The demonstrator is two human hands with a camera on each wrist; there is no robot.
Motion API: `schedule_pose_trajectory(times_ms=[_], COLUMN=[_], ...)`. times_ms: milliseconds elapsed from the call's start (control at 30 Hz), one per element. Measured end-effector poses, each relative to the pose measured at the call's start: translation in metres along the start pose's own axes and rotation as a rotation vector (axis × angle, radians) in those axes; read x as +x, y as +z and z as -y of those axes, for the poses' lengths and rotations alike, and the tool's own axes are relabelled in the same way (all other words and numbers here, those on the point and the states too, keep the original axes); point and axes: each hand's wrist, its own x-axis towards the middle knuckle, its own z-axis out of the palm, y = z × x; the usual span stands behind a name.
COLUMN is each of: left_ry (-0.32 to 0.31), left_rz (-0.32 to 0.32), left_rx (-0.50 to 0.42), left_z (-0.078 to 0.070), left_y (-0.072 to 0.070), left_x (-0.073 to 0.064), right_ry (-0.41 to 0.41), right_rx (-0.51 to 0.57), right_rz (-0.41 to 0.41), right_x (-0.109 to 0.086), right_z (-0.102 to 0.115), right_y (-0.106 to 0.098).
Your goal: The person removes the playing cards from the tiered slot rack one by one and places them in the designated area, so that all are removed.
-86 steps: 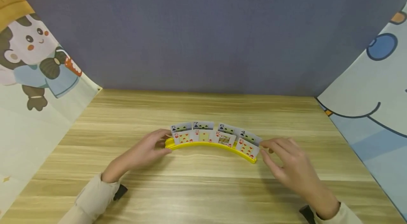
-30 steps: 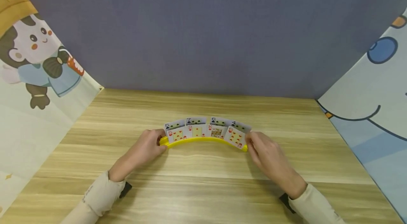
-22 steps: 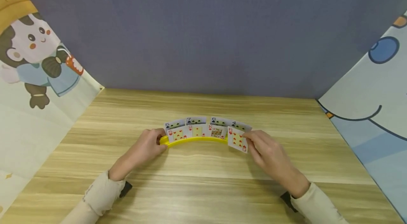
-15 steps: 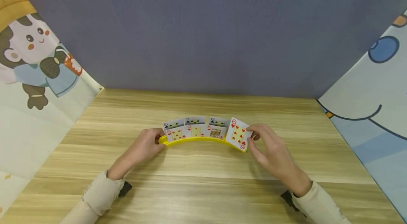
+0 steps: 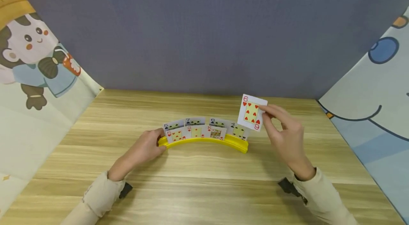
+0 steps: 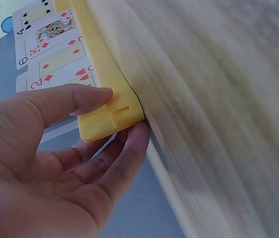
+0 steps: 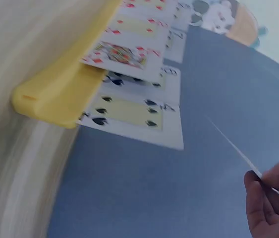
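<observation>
A curved yellow card holder stands on the table, bearing two rows of playing cards. My left hand grips its left end; in the left wrist view the thumb lies on the front face, with the fingers behind and under the end. Between thumb and fingers my right hand pinches the six of hearts, raised up and right of the holder. That card shows nearly edge-on in the right wrist view. The front row has the king of diamonds at its right; behind stands the four of spades.
Other front cards are the two of diamonds and a five of hearts. The wooden table meets a dark blue-grey wall panel at the back. Cartoon-printed panels flank it on both sides.
My right hand has come to the holder's right end, taken the six of hearts out of the front row and lifted it up and right. The four of spades is uncovered; the holder has shifted slightly left.
</observation>
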Motion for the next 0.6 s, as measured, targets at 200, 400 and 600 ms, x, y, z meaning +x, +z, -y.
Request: schedule_pose_trajectory(times_ms=[200,400,600], left_ry=[0.011,0.003,0.01], left_rz=[0.005,0.007,0.006], left_rx=[0.009,0.006,0.0], left_z=[-0.001,0.0,0.0], left_y=[0.0,-0.001,-0.001], left_x=[0.0,-0.001,-0.002], right_ry=[0.126,0.25,0.362], right_rx=[0.092,0.038,-0.02], right_rz=[-0.066,-0.006,0.028], right_x=[0.01,0.008,0.005], right_z=[-0.016,-0.034,-0.052], right_y=[-0.002,-0.005,-0.005])
